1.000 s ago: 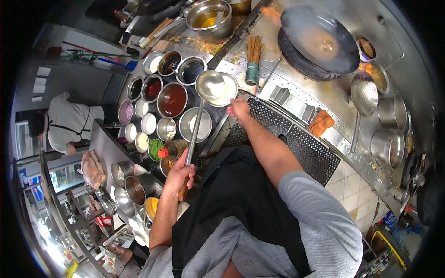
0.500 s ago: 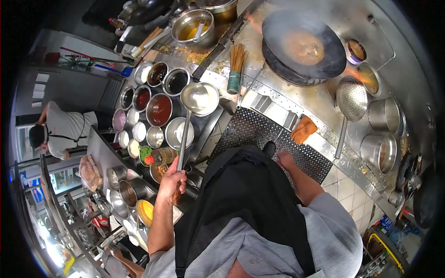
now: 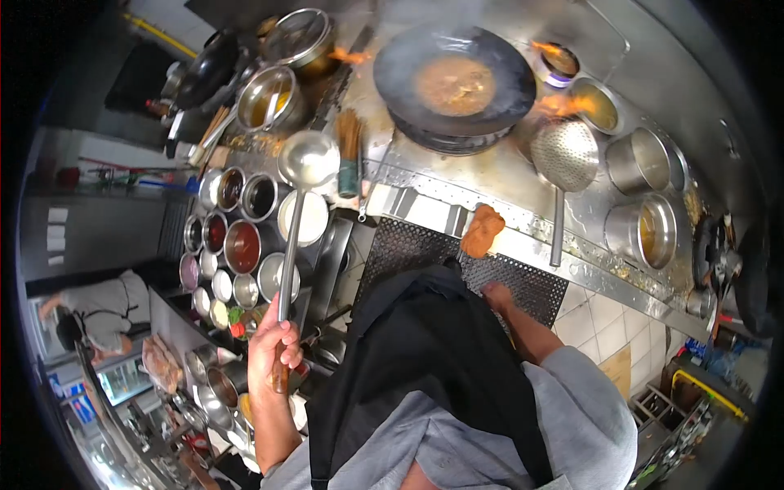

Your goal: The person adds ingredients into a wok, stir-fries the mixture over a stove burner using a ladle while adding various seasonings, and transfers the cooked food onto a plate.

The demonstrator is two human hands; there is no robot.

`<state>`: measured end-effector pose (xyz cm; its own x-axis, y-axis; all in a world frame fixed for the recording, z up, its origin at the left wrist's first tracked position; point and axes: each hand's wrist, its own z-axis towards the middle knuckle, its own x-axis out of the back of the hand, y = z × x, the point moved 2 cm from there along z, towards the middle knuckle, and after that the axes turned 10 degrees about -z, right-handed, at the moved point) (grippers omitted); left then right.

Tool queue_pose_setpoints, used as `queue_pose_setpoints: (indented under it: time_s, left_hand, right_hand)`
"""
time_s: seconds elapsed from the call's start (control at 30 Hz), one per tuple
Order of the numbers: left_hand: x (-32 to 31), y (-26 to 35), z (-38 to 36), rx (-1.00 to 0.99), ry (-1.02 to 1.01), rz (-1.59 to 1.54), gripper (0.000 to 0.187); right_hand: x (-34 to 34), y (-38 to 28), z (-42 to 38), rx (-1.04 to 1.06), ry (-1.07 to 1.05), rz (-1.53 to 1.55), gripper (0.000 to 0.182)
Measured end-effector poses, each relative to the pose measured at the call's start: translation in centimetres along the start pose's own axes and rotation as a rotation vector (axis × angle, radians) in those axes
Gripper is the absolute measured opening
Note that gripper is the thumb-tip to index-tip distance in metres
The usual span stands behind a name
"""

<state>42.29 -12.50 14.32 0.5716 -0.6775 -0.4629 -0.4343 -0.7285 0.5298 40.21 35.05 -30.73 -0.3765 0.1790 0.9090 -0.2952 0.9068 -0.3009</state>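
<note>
My left hand (image 3: 273,351) is closed round the wooden grip of a long metal ladle (image 3: 294,229). The ladle's round bowl is raised beside the bamboo wok brush (image 3: 348,155), close to a pot of white contents (image 3: 302,219). My right hand (image 3: 496,296) hangs low by the black apron (image 3: 416,351); its fingers are mostly hidden, and a patterned edge shows beside the forearm. Ahead, a large black wok (image 3: 456,90) with bubbling brown liquid steams on the burner. A perforated strainer (image 3: 563,155) lies to its right, its handle towards me.
Sauce pots (image 3: 242,247) crowd the left counter. Flames flare near a tin (image 3: 559,65) beside the wok. Metal pots (image 3: 641,231) stand at right, an orange cloth (image 3: 483,231) on the stove's front edge. Another person (image 3: 106,306) bends at far left. A perforated mat (image 3: 408,253) covers the floor.
The view has turned, so the stove and pots sit further left. The ladle's bowl has moved from over the pot of white contents to beside the brush, still in my left hand.
</note>
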Motion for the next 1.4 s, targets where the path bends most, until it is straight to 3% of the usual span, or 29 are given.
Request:
queue_pose_setpoints:
  time_s: [0.03,0.1,0.23,0.3,0.4,0.5,0.53,0.57,0.6,0.63,0.67,0.7,0.73,0.77,0.8,0.83,0.9,0.97,1.07,1.13,1.2,1.23,1.3,1.33,1.37,1.4]
  left_hand:
    - [-1.7,0.4,0.8,-0.012,-0.043,0.047,0.068]
    - [-5.8,1.2,2.9,-0.031,-0.118,0.208,0.070]
    - [-10.4,1.4,12.7,-0.146,-0.254,0.743,0.074]
    - [-13.3,1.3,18.4,-0.260,-0.318,1.131,0.072]
    - [-15.0,0.8,29.5,-0.417,-0.380,1.511,0.069]
    - [-15.8,1.3,36.2,-0.818,-0.407,1.805,0.070]
    - [-15.9,1.5,36.8,-0.831,-0.389,1.859,0.070]
    - [-17.0,1.3,34.8,-0.722,-0.384,1.876,0.068]
    - [-15.0,1.7,38.0,-0.880,-0.695,1.711,0.066]
    - [-17.0,2.0,33.1,-0.734,-0.720,1.815,0.064]
    - [-16.0,2.9,36.7,-0.537,-0.673,1.787,0.064]
    - [-15.5,4.2,40.6,-0.457,-0.767,1.687,0.064]
    - [-15.6,5.4,46.1,-0.494,-0.805,1.793,0.066]
    - [-19.3,3.7,38.7,-0.315,-0.650,1.786,0.067]
    - [-20.5,1.7,36.2,-0.481,-0.568,1.716,0.067]
    - [-20.5,1.7,37.1,-0.513,-0.524,1.834,0.068]
    - [-20.6,2.1,42.1,-0.518,-0.710,1.756,0.076]
    - [-22.0,2.2,41.3,-0.521,-0.713,1.807,0.074]
    - [-23.5,2.3,39.0,-0.518,-0.658,1.891,0.072]
    - [-24.0,2.0,38.3,-0.530,-0.655,1.916,0.070]
    - [-24.0,1.6,38.0,-0.532,-0.650,1.931,0.069]
    - [-24.0,1.1,37.8,-0.529,-0.654,1.942,0.068]
    - [-24.3,0.0,36.8,-0.507,-0.655,1.955,0.067]
    - [-24.1,0.0,35.9,-0.468,-0.648,1.942,0.066]
    - [-23.0,1.7,41.1,-0.318,-0.665,1.714,0.064]
    - [-21.5,1.1,39.2,-0.266,-0.698,1.372,0.064]
  right_hand:
    - [0.9,-0.6,0.1,-0.023,0.012,0.001,0.024]
    - [2.2,-1.2,0.0,-0.622,-0.205,0.423,0.028]
    - [2.1,-1.3,-3.5,-0.708,-0.089,0.658,0.035]
    - [4.8,-3.7,-6.3,-1.069,-0.020,1.153,0.026]
    - [-0.3,-5.2,-11.1,-1.169,0.285,1.295,0.026]
    - [2.3,-12.4,-15.3,-1.410,0.498,1.407,0.021]
    - [1.8,-14.4,-16.0,-1.484,0.576,1.436,0.021]
    - [1.1,-16.6,-17.3,-1.515,0.611,1.438,0.020]
    - [0.2,-19.3,-19.1,-1.575,0.660,1.445,0.019]
    - [-2.7,-21.3,-20.4,-1.654,0.584,1.278,0.020]
    - [-3.2,-24.1,-21.2,-1.741,0.630,1.182,0.022]
    - [-3.9,-26.7,-21.8,-1.855,0.662,1.101,0.025]
    - [-6.0,-29.0,-22.3,-1.929,0.780,1.037,0.025]
    - [-5.0,-31.4,-22.6,-2.074,0.827,0.995,0.023]
    - [-3.6,-33.5,-23.2,-2.183,0.856,0.945,0.022]
    - [-6.1,-36.4,-23.4,-2.311,1.043,0.967,0.023]
    - [-7.0,-39.7,-23.7,-2.403,1.485,1.175,0.019]
    - [-7.5,-43.8,-24.5,-2.579,1.811,1.053,0.016]
    - [-7.0,-48.0,-28.0,-2.598,2.280,1.016,0.013]
    - [-6.5,-48.3,-31.9,-2.487,2.372,1.081,0.018]
    - [-4.6,-46.8,-36.3,-2.054,3.068,1.230,0.024]
    - [-5.2,-45.9,-38.3,-2.045,3.064,1.232,0.024]
    - [-8.6,-43.2,-41.8,-1.517,3.488,1.213,0.034]
    - [-13.3,-42.6,-43.7,-1.393,3.375,1.248,0.036]
    - [-19.7,-41.1,-46.2,-1.219,3.382,0.984,0.039]
    - [-21.1,-40.4,-47.1,-1.620,3.235,0.981,0.039]
